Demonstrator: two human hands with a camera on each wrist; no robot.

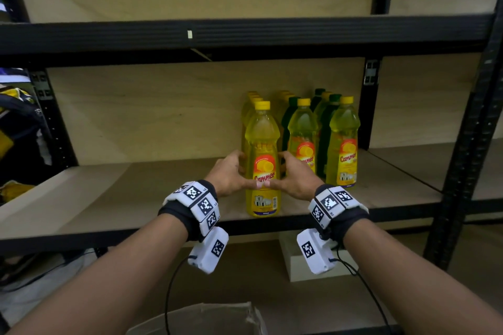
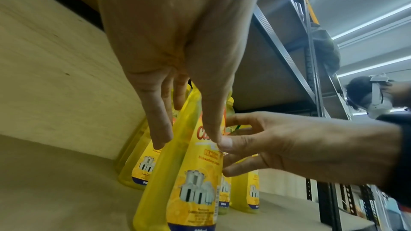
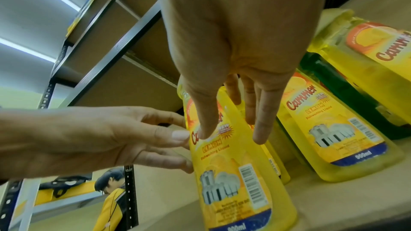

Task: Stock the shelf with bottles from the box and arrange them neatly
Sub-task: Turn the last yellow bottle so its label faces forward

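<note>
A yellow dish-liquid bottle (image 1: 262,144) (image 2: 191,191) (image 3: 233,182) stands upright near the front edge of the wooden shelf board (image 1: 136,193). My left hand (image 1: 231,174) (image 2: 177,50) (image 3: 89,138) is at its left flank and my right hand (image 1: 296,174) (image 2: 289,145) (image 3: 233,41) at its right. Both thumbs press on the front label, tips almost meeting. The fingers lie fairly straight along the bottle's sides. Behind and to the right, several yellow bottles (image 1: 344,139) and green bottles (image 1: 288,117) stand in rows.
The shelf board stretches bare to the left of the bottles. A black beam (image 1: 245,35) of the shelf above hangs overhead, and a black upright (image 1: 468,144) stands right. A cardboard box (image 1: 204,318) lies below my arms; a pale block (image 1: 299,266) sits under the shelf.
</note>
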